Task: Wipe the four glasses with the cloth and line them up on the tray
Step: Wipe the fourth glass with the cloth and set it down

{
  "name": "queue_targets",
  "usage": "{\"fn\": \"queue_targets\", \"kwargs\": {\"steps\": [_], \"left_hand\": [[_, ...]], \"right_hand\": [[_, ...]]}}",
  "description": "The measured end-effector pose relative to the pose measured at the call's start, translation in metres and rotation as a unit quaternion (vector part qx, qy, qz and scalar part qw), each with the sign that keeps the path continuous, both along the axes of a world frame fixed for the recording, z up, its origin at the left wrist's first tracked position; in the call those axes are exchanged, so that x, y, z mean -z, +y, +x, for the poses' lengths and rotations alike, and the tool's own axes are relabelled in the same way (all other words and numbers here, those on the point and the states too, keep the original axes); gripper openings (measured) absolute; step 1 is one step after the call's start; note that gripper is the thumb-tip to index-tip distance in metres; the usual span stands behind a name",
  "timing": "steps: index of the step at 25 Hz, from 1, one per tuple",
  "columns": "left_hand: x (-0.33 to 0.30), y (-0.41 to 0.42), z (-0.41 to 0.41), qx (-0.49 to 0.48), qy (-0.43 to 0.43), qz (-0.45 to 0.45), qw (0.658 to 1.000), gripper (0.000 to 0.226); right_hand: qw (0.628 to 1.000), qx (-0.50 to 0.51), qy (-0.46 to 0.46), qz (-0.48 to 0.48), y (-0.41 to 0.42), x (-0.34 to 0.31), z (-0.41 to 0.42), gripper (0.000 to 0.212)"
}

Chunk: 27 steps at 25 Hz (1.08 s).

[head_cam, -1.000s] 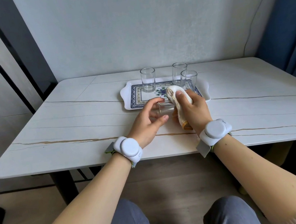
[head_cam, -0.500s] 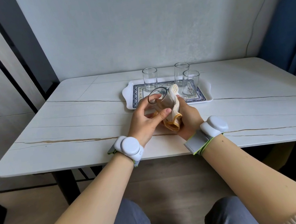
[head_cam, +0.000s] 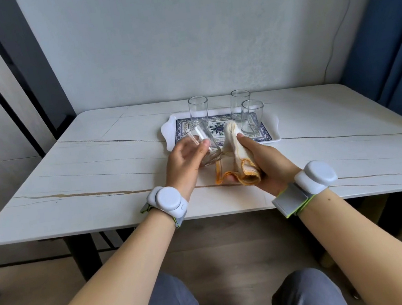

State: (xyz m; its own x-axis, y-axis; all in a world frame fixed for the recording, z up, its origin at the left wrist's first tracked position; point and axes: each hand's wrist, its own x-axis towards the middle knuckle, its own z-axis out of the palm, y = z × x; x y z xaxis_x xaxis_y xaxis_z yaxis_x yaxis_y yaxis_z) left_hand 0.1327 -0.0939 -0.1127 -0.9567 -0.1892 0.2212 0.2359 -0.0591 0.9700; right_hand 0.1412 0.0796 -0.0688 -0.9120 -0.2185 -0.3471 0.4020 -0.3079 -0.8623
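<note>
My left hand (head_cam: 183, 162) grips a clear glass (head_cam: 205, 146), tilted with its mouth up and to the left, just above the table in front of the tray. My right hand (head_cam: 265, 161) holds a white cloth with an orange hem (head_cam: 237, 157) right beside that glass; the cloth's upper fold rises toward the tray. Three more clear glasses stand upright on the white tray with a blue pattern (head_cam: 272, 127): one at the back left (head_cam: 198, 110), one at the back right (head_cam: 239, 103), one in front of it (head_cam: 252, 116).
The white marble-look table (head_cam: 82, 173) stands against a grey wall, with its near edge just behind my wrists. A blue curtain (head_cam: 389, 38) hangs at the right. A dark frame and a pale panel stand at the left.
My left hand has pulled the glass off the cloth and tilted it to the left. My right hand has turned palm up, and the cloth hangs open beside the glass.
</note>
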Motion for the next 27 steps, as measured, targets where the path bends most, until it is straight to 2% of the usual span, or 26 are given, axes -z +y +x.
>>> {"fn": "queue_targets", "kwargs": {"steps": [3,5,9,11,14,16,20,23,25,27], "left_hand": [[-0.001,-0.001,0.000,0.019,-0.015,0.061,0.998,0.038],[-0.002,0.000,0.001,0.027,-0.022,0.057,0.998,0.047],[-0.003,0.002,0.003,0.014,-0.028,0.033,0.999,0.060],[-0.004,0.003,0.003,0.007,-0.024,0.016,1.000,0.058],[-0.003,0.002,0.002,0.017,-0.018,-0.008,1.000,0.039],[-0.003,0.000,0.002,0.032,-0.017,-0.012,0.999,0.033],[-0.003,-0.002,0.004,0.066,0.004,-0.023,0.998,0.037],[-0.002,0.002,0.004,0.101,0.018,-0.051,0.993,0.036],[-0.003,0.004,0.005,0.110,0.021,-0.072,0.991,0.040],[-0.001,0.006,0.004,0.102,0.013,-0.065,0.993,0.046]], "right_hand": [[0.994,0.084,0.066,-0.030,0.003,-0.001,0.001,0.047],[0.976,0.163,0.140,-0.039,0.001,0.001,-0.002,0.038],[0.914,0.267,0.281,0.118,-0.023,-0.001,-0.010,0.021],[0.890,0.240,0.339,0.187,-0.042,0.004,-0.009,0.027],[0.865,0.135,0.390,0.285,-0.070,0.019,0.000,0.040],[0.848,0.110,0.411,0.316,-0.081,0.025,0.003,0.046],[0.854,0.142,0.399,0.302,-0.071,0.019,-0.013,0.044],[0.903,0.173,0.290,0.265,-0.056,0.006,-0.030,0.048],[0.927,0.199,0.231,0.217,-0.043,-0.005,-0.036,0.042],[0.930,0.200,0.256,0.170,-0.034,-0.012,-0.038,0.037]]}}
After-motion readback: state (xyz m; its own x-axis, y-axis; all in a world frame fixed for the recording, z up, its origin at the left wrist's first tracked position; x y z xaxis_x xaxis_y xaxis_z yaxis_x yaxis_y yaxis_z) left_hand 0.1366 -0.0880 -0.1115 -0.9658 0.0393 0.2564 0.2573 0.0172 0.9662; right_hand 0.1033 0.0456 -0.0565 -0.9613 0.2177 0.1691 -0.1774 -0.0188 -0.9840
